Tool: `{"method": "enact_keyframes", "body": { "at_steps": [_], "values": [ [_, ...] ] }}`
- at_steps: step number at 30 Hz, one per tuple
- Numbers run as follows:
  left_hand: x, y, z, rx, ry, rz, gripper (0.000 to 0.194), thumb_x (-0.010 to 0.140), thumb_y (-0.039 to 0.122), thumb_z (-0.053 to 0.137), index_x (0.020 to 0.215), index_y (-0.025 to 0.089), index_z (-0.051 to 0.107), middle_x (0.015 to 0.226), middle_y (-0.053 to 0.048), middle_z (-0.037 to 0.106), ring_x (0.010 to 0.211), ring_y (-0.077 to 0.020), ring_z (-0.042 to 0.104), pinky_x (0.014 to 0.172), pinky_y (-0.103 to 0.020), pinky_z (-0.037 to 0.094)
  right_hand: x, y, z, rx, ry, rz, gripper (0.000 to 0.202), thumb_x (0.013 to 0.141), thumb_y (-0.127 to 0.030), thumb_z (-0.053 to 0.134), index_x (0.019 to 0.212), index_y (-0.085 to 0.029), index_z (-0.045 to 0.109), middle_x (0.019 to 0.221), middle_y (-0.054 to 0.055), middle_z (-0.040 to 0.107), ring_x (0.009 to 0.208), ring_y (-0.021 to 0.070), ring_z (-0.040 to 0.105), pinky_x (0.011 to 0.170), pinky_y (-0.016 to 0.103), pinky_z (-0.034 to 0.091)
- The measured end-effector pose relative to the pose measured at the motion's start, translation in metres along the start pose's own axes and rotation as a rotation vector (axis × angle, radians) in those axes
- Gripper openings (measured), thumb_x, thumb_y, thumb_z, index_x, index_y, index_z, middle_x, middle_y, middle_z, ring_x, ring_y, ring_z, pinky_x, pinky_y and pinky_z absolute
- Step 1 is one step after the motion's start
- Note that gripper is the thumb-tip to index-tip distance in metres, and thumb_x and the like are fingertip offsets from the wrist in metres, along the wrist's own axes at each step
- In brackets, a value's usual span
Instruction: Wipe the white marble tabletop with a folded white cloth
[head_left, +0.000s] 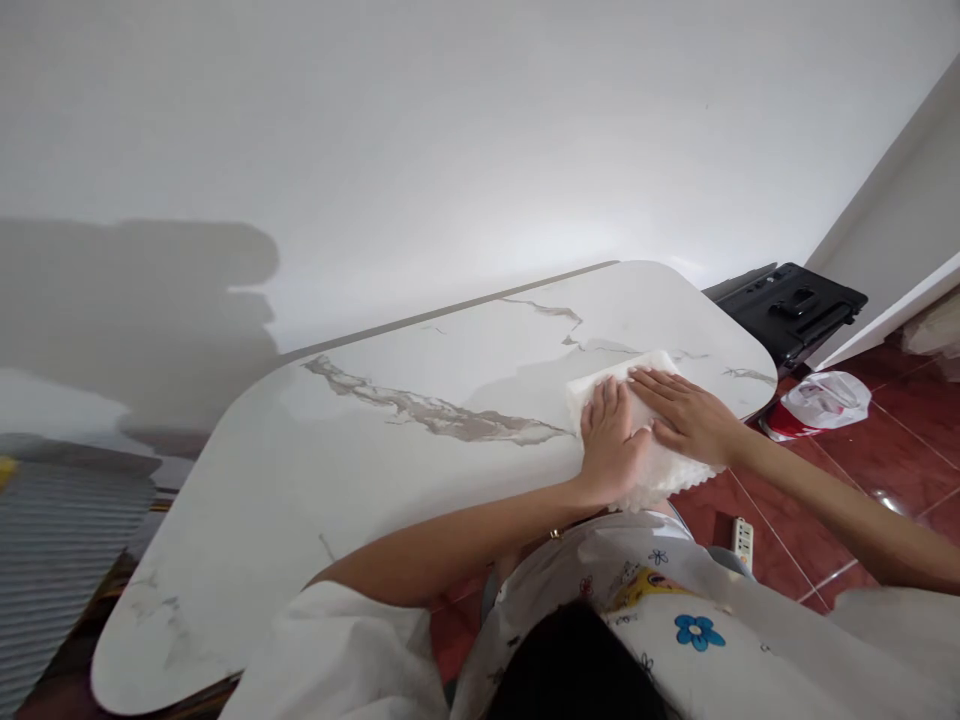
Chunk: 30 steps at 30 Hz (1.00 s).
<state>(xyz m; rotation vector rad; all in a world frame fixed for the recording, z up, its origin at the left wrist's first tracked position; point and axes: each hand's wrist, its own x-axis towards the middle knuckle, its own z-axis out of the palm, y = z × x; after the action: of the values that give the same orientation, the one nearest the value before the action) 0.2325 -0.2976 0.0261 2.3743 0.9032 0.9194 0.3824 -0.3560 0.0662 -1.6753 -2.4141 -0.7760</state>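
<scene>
A white, soft-looking folded sheet (pixel 664 480) lies at the near right edge of the marble-patterned table (pixel 450 370), and its scalloped lower edge hangs over the side. My left hand (pixel 611 440) rests flat on the sheet, its fingers pointing away from me. Just to the right, my right hand (pixel 682 408) also presses on the sheet, with its fingers stretched toward the upper left. The two hands are close together, the right thumb near the left one. What lies under the palms is hidden.
Behind the table rises a white wall (pixel 420 150). A black suitcase (pixel 795 310) stands past the right end. On the red tiled floor are a white and red plastic bag (pixel 821 403) and a power strip (pixel 742 543). A grey ribbed surface (pixel 67 560) is at left.
</scene>
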Motion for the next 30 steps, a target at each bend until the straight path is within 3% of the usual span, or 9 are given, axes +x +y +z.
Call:
{"method": "enact_keyframes", "body": {
  "at_steps": [4, 9, 20, 30],
  "values": [
    [0.031, 0.013, 0.009, 0.026, 0.044, 0.057, 0.061, 0.085, 0.028, 0.038, 0.144, 0.016, 0.025, 0.153, -0.005, 0.018, 0.142, -0.0199, 0.010, 0.116, -0.038, 0.013, 0.002, 0.030, 0.002, -0.048, 0.030, 0.050, 0.058, 0.094, -0.039, 0.029, 0.147, -0.018, 0.021, 0.149, 0.007, 0.025, 0.137, 0.0247, 0.024, 0.110, 0.049, 0.028],
    [0.075, 0.010, 0.005, 0.040, 0.093, 0.044, 0.058, 0.086, 0.027, 0.034, 0.143, 0.015, 0.028, 0.153, -0.005, 0.022, 0.142, -0.0209, 0.012, 0.116, -0.039, 0.013, 0.037, 0.067, 0.009, -0.056, 0.024, 0.046, 0.058, 0.094, -0.045, 0.025, 0.146, -0.019, 0.024, 0.149, 0.005, 0.027, 0.137, 0.0242, 0.026, 0.111, 0.048, 0.026],
    [0.179, -0.037, -0.029, 0.171, 0.209, 0.021, 0.055, 0.088, 0.026, 0.026, 0.141, 0.010, 0.030, 0.152, -0.007, 0.023, 0.141, -0.0223, 0.017, 0.115, -0.041, 0.015, 0.155, 0.118, 0.024, -0.056, -0.026, 0.078, 0.058, 0.093, -0.039, 0.027, 0.143, -0.010, 0.031, 0.149, 0.010, 0.029, 0.137, 0.0256, 0.026, 0.111, 0.045, 0.023],
    [0.241, -0.070, -0.056, 0.269, 0.229, 0.017, 0.055, 0.090, 0.025, 0.022, 0.142, 0.007, 0.029, 0.152, -0.007, 0.024, 0.140, -0.0225, 0.018, 0.115, -0.038, 0.015, 0.230, 0.153, 0.042, -0.030, -0.009, 0.076, 0.059, 0.093, -0.041, 0.027, 0.143, -0.012, 0.031, 0.149, 0.008, 0.029, 0.136, 0.0256, 0.026, 0.111, 0.044, 0.022]
  ]
}}
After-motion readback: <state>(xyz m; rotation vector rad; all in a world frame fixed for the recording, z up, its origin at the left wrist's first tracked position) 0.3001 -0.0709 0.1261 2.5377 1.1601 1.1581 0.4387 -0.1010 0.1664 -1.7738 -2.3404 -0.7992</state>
